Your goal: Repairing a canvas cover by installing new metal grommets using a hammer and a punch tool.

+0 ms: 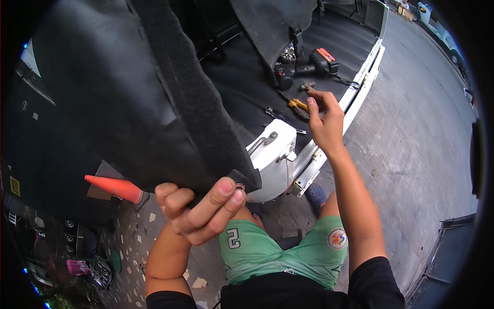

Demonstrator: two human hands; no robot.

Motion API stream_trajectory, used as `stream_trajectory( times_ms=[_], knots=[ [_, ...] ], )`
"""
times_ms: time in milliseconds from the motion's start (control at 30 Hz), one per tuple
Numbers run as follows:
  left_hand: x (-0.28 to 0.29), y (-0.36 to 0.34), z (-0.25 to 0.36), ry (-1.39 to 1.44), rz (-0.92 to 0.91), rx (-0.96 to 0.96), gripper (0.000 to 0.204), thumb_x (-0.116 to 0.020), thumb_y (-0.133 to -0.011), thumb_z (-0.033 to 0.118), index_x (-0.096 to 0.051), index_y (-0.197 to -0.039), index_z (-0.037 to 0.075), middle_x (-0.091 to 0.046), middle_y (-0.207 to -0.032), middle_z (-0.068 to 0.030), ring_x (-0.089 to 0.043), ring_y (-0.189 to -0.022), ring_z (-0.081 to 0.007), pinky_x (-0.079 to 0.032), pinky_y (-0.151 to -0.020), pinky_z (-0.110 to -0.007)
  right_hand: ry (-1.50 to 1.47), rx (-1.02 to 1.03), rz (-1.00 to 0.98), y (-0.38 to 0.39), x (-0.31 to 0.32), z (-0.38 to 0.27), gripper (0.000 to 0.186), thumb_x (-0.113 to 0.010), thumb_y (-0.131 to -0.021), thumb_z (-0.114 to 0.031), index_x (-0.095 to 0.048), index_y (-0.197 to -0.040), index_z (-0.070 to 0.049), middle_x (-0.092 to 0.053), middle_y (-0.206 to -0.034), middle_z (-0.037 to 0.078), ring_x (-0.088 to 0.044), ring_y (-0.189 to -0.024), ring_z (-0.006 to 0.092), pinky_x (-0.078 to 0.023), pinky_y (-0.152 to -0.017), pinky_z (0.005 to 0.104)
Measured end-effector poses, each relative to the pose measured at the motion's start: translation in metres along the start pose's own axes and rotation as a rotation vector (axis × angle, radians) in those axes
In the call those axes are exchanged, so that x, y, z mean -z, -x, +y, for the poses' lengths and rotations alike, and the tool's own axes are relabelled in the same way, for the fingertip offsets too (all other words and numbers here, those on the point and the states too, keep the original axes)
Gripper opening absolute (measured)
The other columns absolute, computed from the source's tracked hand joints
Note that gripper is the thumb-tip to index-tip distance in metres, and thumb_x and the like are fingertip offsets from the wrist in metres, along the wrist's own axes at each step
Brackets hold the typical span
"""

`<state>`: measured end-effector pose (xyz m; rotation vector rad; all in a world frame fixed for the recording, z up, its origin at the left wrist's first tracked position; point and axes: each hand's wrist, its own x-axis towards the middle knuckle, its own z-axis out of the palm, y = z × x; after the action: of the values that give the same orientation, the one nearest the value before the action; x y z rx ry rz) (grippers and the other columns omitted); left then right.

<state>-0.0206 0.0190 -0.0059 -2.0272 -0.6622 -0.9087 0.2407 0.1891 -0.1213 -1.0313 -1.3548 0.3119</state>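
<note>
Touching left fingers [210, 203]: black flap [149, 103]

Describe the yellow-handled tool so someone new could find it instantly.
On the ribbed black vehicle bed, find the chunky black power tool topped with orange. Below it in the picture, just left of the person's right hand, lies the yellow-handled tool. Its yellow sets it apart from the slim dark tool nearby.

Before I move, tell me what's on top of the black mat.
A power tool, a yellow tool, a dark tool and a silver piece lie on the black mat. The black sheet in the left hand hides part of it; anything there cannot be seen.
</note>
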Motion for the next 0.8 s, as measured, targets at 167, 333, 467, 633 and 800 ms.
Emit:
stream_trajectory(
  times_ms=[167, 333, 467, 633, 800],
  knots=[
    [0.003, -0.002, -0.009, -0.027, 0.016, -0.071, 0.028, -0.083, -0.086, 0.020, -0.077, -0.112, 0.024, -0.073, -0.123, 0.0145, -0.045, -0.081, -0.0115, -0.034, -0.068, -0.029, -0.285, 0.472, 0.084, 0.025, 0.028, -0.122, 0.021, -0.078, -0.085, -0.009, -0.075, -0.104, -0.002, -0.067, -0.094, 0.010, -0.062, -0.080, 0.0267, -0.051, -0.074, 0.0372],
    [-0.003, -0.001, -0.014, -0.027, 0.033, -0.142, 0.021, -0.079, -0.088, 0.023, -0.078, -0.109, 0.023, -0.073, -0.122, 0.0141, -0.045, -0.077, -0.0116, -0.033, -0.067, -0.028, -0.219, 0.558, -0.064, 0.049, 0.022, -0.154, 0.027, -0.086, -0.067, -0.015, -0.076, -0.092, -0.008, -0.064, -0.098, 0.008, -0.052, -0.096, 0.0294, -0.042, -0.087, 0.0422],
    [-0.001, 0.000, -0.015, -0.019, 0.011, -0.194, 0.018, -0.076, -0.089, 0.023, -0.079, -0.107, 0.023, -0.071, -0.124, 0.0147, -0.044, -0.077, -0.0121, -0.033, -0.067, -0.028, -0.196, 0.556, 0.007, 0.055, 0.016, -0.154, 0.025, -0.083, -0.063, -0.014, -0.072, -0.085, -0.009, -0.060, -0.104, 0.008, -0.049, -0.101, 0.0319, -0.041, -0.087, 0.0434],
    [0.011, -0.007, -0.015, -0.039, -0.095, -0.227, 0.013, -0.075, -0.087, 0.026, -0.077, -0.100, 0.025, -0.065, -0.130, 0.0186, -0.042, -0.079, -0.0130, -0.032, -0.068, -0.029, -0.217, 0.645, 0.025, 0.053, 0.010, -0.145, 0.026, -0.083, -0.064, -0.020, -0.071, -0.084, -0.009, -0.059, -0.103, 0.008, -0.051, -0.099, 0.0315, -0.042, -0.083, 0.0455],
    [0.017, -0.010, -0.018, -0.070, -0.128, -0.242, 0.019, -0.075, -0.084, 0.018, -0.072, -0.102, 0.022, -0.063, -0.125, 0.0116, -0.044, -0.077, -0.0157, -0.034, -0.065, -0.032, -0.313, 0.536, 0.115, 0.037, 0.013, -0.095, 0.021, -0.079, -0.081, -0.016, -0.069, -0.096, -0.006, -0.061, -0.107, 0.016, -0.059, -0.098, 0.0324, -0.051, -0.086, 0.0437]
  ],
)
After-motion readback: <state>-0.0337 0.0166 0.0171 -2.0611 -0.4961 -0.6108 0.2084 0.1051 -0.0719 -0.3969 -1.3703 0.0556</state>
